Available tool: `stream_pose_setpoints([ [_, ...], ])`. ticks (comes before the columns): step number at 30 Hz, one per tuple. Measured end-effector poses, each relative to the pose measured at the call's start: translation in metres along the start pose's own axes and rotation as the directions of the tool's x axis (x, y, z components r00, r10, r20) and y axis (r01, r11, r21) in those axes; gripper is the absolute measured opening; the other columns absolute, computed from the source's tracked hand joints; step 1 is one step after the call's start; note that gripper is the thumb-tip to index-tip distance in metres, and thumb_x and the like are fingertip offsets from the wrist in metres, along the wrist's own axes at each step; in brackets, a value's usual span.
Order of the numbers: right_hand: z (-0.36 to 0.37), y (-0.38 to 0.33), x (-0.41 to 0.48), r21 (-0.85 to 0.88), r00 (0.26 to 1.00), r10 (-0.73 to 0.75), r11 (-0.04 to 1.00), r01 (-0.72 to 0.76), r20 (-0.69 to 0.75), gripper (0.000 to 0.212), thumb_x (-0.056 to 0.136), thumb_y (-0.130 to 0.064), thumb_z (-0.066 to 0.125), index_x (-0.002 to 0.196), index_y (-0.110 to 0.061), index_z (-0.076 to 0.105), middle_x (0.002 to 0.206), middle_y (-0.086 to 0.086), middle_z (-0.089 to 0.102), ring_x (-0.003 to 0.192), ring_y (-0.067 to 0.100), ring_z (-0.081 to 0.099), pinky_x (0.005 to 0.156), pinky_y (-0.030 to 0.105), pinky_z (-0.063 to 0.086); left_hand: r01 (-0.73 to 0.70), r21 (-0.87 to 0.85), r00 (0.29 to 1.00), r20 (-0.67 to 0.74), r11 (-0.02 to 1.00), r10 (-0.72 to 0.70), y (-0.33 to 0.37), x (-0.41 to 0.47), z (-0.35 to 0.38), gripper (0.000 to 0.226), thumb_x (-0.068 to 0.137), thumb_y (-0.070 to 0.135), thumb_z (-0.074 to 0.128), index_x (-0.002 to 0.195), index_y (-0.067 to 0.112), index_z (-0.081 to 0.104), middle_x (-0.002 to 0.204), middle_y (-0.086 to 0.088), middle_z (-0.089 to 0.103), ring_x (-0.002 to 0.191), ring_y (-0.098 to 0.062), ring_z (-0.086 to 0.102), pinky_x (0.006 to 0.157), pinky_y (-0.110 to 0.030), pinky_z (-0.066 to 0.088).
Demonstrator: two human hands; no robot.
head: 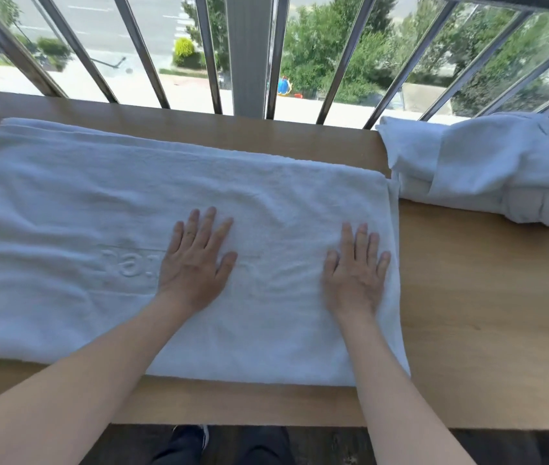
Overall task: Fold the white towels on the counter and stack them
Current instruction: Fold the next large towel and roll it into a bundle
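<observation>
A large white towel lies spread flat across the wooden counter, doubled over with layered edges along its far side and raised lettering near its middle. My left hand rests palm down on the towel's centre, fingers straight and spread. My right hand presses flat on the towel close to its right edge. A pile of other white towels sits at the counter's far right, loosely bundled, touching the spread towel's far right corner.
A metal railing with slanted bars runs along the counter's far edge, with street and trees far below. Bare counter shows to the right of the spread towel and along the near edge. My shoes stand on the dark floor beneath.
</observation>
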State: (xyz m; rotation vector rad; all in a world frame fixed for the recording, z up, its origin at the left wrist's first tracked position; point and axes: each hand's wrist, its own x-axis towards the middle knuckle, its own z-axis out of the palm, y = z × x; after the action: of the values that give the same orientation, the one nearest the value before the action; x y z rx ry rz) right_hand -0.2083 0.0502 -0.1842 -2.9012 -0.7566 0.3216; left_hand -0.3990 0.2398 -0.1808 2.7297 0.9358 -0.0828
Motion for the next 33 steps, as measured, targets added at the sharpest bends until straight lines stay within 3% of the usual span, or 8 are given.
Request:
stream_pose_setpoints([
  [2,0.002,-0.027,-0.014,0.062,1.000,0.002,0.998,-0.001,-0.024,0.064,0.104,-0.041,0.030,0.160,-0.022,0.006,0.168,0.003,0.004,0.154,0.025,-0.003,0.123,0.048,-0.006,0.013,0.024,1.000,0.021,1.000,-0.013,-0.009,0.001,-0.001,0.071,0.095,0.056,0.023,0.158,0.025,0.025,0.167,-0.005,0.014,0.154,-0.031,0.009,0.124,-0.047,0.004],
  [6,0.014,-0.095,-0.037,0.074,0.934,-0.353,0.931,0.357,-0.062,0.058,0.102,-0.038,0.035,0.157,-0.024,0.025,0.165,0.005,0.016,0.153,0.028,0.009,0.123,0.051,0.002,0.000,0.025,0.999,0.033,1.000,-0.001,-0.008,0.001,0.003,0.073,0.094,0.056,0.022,0.160,0.026,0.016,0.168,-0.003,0.008,0.154,-0.028,0.002,0.124,-0.046,0.000],
  [12,0.025,-0.112,0.011,-0.008,0.939,-0.343,0.939,0.344,0.027,0.055,0.104,-0.044,0.027,0.158,-0.039,0.017,0.167,-0.004,0.005,0.154,0.020,-0.004,0.123,0.049,-0.006,-0.015,-0.011,0.999,-0.035,1.000,0.014,-0.013,0.008,0.004,0.074,0.092,0.052,0.029,0.158,0.021,0.025,0.165,-0.002,0.020,0.153,-0.027,0.013,0.124,-0.046,0.007],
  [18,0.005,-0.062,0.090,-0.035,0.993,-0.112,0.993,0.113,0.023,0.063,0.097,-0.060,0.011,0.157,-0.042,-0.001,0.167,-0.006,-0.010,0.152,0.014,-0.013,0.121,0.040,-0.014,-0.045,0.005,0.994,-0.101,0.999,0.045,-0.015,0.009,0.006,0.071,0.092,0.051,0.033,0.156,0.020,0.031,0.163,-0.004,0.027,0.152,-0.030,0.021,0.122,-0.050,0.016],
  [26,-0.012,-0.018,0.091,0.041,0.971,0.235,0.972,-0.233,-0.045,0.064,0.104,-0.047,0.020,0.160,-0.023,0.001,0.168,0.001,-0.006,0.153,0.018,-0.010,0.123,0.046,-0.007,-0.060,0.028,0.993,-0.100,0.998,0.062,-0.017,0.009,0.011,0.073,0.091,0.052,0.033,0.158,0.023,0.027,0.165,-0.003,0.023,0.152,-0.029,0.017,0.122,-0.051,0.016],
  [28,-0.007,-0.048,0.062,0.086,0.984,0.159,0.985,-0.152,-0.084,0.065,0.103,-0.045,0.025,0.160,-0.022,0.005,0.168,0.003,-0.002,0.154,0.022,-0.008,0.122,0.047,-0.009,-0.054,0.031,0.994,-0.088,0.998,0.057,-0.018,0.009,0.011,0.073,0.091,0.053,0.033,0.158,0.024,0.025,0.165,-0.002,0.022,0.152,-0.029,0.017,0.122,-0.052,0.016],
  [31,0.013,-0.098,0.000,0.078,0.982,-0.170,0.981,0.177,-0.086,0.062,0.101,-0.046,0.031,0.159,-0.028,0.017,0.167,0.003,0.008,0.154,0.025,0.001,0.123,0.049,-0.005,-0.054,0.022,0.996,-0.074,0.998,0.055,-0.019,0.009,0.012,0.074,0.091,0.054,0.032,0.159,0.026,0.022,0.165,-0.001,0.021,0.153,-0.028,0.015,0.122,-0.052,0.014],
  [33,0.028,-0.108,-0.031,0.034,0.971,-0.234,0.971,0.236,-0.039,0.062,0.100,-0.049,0.030,0.159,-0.031,0.018,0.167,0.003,0.009,0.154,0.025,0.002,0.123,0.050,0.000,-0.054,0.012,0.996,-0.072,0.998,0.055,-0.019,0.009,0.012,0.075,0.090,0.055,0.030,0.159,0.026,0.022,0.165,-0.001,0.021,0.153,-0.027,0.014,0.123,-0.050,0.011],
])
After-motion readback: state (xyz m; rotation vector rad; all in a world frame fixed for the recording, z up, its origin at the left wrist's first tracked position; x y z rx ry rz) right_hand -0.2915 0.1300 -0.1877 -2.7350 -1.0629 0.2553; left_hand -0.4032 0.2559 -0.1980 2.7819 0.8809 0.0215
